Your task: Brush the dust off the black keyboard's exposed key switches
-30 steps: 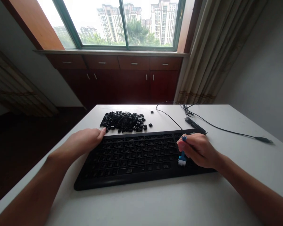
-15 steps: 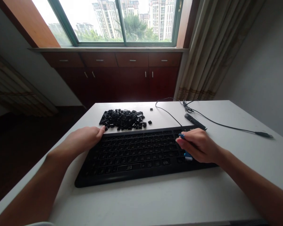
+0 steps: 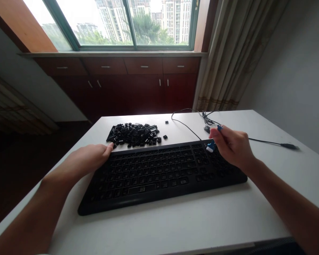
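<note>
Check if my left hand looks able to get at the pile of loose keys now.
Probably yes: your left hand sits at the far left corner of the keyboard, with the pile of loose keys just beyond and nothing visible between. It might have to let go first.

The left hand point(image 3: 89, 157) is gripping the keyboard point(image 3: 159, 173) by its far-left corner. The right hand point(image 3: 235, 147) is holding a blue brush point(image 3: 211, 145) near its far edge. Keycaps point(image 3: 134, 135) are lying near the table's point(image 3: 175, 223) far-left corner.
</note>
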Motion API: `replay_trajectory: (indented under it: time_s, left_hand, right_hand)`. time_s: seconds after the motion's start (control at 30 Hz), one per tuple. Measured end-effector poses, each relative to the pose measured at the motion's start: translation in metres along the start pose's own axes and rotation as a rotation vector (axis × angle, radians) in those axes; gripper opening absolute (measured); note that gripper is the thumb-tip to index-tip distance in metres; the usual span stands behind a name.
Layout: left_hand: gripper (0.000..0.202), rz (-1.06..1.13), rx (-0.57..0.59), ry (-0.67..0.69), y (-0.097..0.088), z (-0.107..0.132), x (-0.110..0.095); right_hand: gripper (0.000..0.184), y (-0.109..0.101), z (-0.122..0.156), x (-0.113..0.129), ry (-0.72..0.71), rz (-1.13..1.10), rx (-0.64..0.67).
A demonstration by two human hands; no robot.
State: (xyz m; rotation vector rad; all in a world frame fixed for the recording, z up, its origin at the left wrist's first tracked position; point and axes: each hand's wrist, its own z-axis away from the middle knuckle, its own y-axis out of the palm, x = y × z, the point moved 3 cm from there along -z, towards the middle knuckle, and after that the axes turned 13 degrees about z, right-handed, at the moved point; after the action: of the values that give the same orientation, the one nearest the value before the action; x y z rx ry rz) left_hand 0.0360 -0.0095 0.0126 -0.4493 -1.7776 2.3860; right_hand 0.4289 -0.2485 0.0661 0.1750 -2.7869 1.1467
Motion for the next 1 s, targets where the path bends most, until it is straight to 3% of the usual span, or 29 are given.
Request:
replay_trajectory:
  time_s: [0.23, 0.47, 0.73, 0.87, 1.0]
  left_hand:
    - [0.079, -0.006, 0.016, 0.021, 0.001, -0.003, 0.003]
    - [0.077, 0.006, 0.007, 0.040, 0.003, -0.005, 0.007]
    - [0.078, -0.011, -0.006, 0.032, 0.002, -0.002, 0.002]
    - [0.080, -0.007, 0.000, 0.006, 0.003, -0.004, 0.005]
    - [0.078, -0.021, 0.004, 0.014, 0.002, -0.004, 0.004]
  right_hand:
    - [0.042, 0.008, -0.001, -0.017, 0.191, 0.018, 0.061]
    - [0.040, 0.015, -0.003, -0.013, 0.110, -0.111, 0.283]
    - [0.042, 0.014, 0.000, -0.017, 0.119, -0.070, 0.190]
    - [0.043, 0.015, 0.000, -0.020, 0.186, -0.130, 0.200]
    - [0.043, 0.016, 0.000, -0.020, 0.141, -0.074, 0.218]
